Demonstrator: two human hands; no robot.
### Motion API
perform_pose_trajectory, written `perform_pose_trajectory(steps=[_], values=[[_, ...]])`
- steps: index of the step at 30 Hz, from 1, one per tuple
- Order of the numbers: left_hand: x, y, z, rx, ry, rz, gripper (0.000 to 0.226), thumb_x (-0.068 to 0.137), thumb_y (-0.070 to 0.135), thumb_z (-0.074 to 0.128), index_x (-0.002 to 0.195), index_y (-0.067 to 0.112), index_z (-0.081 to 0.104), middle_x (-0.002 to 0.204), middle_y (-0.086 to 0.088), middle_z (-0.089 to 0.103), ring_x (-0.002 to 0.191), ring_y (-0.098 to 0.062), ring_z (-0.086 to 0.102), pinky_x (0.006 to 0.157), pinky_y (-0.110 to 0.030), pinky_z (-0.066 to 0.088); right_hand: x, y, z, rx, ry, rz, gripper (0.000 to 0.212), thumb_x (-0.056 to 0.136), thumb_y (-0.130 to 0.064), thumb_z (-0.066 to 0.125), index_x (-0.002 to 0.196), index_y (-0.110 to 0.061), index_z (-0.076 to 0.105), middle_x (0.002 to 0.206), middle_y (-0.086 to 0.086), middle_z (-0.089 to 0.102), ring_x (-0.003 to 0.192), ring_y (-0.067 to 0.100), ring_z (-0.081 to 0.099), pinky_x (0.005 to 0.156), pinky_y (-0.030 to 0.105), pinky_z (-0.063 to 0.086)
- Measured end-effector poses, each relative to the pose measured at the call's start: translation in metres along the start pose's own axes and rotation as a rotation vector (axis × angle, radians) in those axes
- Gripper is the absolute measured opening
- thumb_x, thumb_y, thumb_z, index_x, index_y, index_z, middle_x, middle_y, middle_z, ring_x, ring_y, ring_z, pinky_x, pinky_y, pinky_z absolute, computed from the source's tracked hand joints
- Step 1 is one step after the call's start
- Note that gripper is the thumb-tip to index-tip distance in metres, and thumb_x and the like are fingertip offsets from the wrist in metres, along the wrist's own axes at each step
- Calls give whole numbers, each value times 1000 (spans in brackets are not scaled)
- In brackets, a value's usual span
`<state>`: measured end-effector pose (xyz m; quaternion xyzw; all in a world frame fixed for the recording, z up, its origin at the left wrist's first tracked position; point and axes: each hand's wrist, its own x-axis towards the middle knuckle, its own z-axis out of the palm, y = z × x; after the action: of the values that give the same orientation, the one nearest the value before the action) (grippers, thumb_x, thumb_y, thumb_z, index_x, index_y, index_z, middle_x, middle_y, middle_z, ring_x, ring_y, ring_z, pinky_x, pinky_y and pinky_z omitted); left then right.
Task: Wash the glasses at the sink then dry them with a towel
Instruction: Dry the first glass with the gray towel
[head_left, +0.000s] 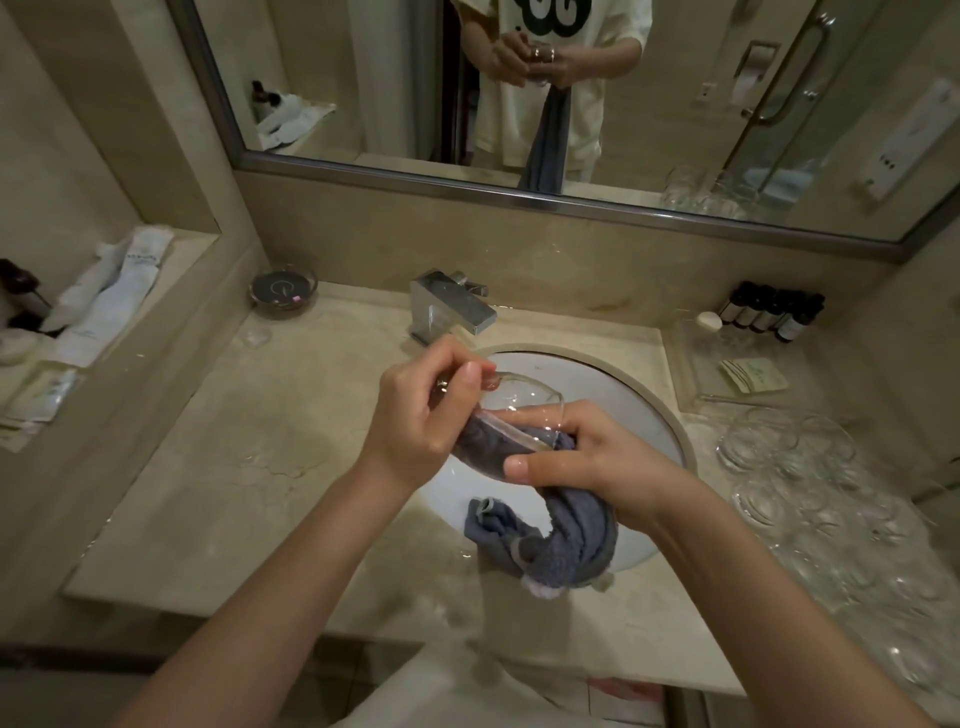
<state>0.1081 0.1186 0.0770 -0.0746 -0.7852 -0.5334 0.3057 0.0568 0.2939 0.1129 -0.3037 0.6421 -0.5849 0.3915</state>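
Note:
Over the white sink (613, 395) my left hand (421, 415) grips a clear drinking glass (514, 402), which lies on its side with its mouth to the right. A grey-blue towel (563, 540) is stuffed into the glass and hangs down below it. My right hand (587, 457) holds the towel against the glass, thumb along the glass's lower side. The mirror (363, 78) shows both hands at the glass with the towel dangling.
Several clear glasses (810, 483) crowd the counter to the right. A chrome tap (452, 309) stands behind the sink. Small dark bottles (769, 312) sit at the back right, a glass dish (283, 291) at the back left, and white packets (114, 291) on the left ledge.

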Motion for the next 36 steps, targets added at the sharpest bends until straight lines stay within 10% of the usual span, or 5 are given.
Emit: perform_pose_trajectory(steps=[5,13,19,29,36], values=[[14,17,-2,-238,-74,-918,50,91,62,44,93,16,65,93,-6,69,73,-23,68,52,-34,55,5,8,5,-560,60,-91,44,79,-28,69,122,-24,67,114,-6,71,105,12,65,96,36,48],[-29,-5,15,-3,317,-106,16,88,35,48,80,26,60,76,21,65,71,-1,62,66,-20,49,6,7,8,-29,-77,52,38,80,-9,68,117,-16,69,105,2,72,101,15,66,91,26,49],[1,-3,-5,-180,-176,-919,35,89,48,60,79,16,70,78,-2,72,64,-14,66,60,-26,49,7,14,16,-640,-5,-89,34,82,-22,69,116,-20,69,84,-11,70,79,6,61,76,26,49],[-45,-13,11,-50,380,-307,27,89,23,47,71,18,68,68,9,70,63,-6,66,60,-16,49,10,7,27,-134,-77,98,28,85,5,65,112,0,68,77,-14,67,73,-1,59,72,15,46],[-16,-8,-2,-354,105,-1235,36,95,33,53,68,12,63,63,-3,64,44,-12,58,40,-17,41,17,29,45,-828,15,-70,34,77,-31,64,111,-23,68,87,-1,67,80,18,60,77,41,50]])
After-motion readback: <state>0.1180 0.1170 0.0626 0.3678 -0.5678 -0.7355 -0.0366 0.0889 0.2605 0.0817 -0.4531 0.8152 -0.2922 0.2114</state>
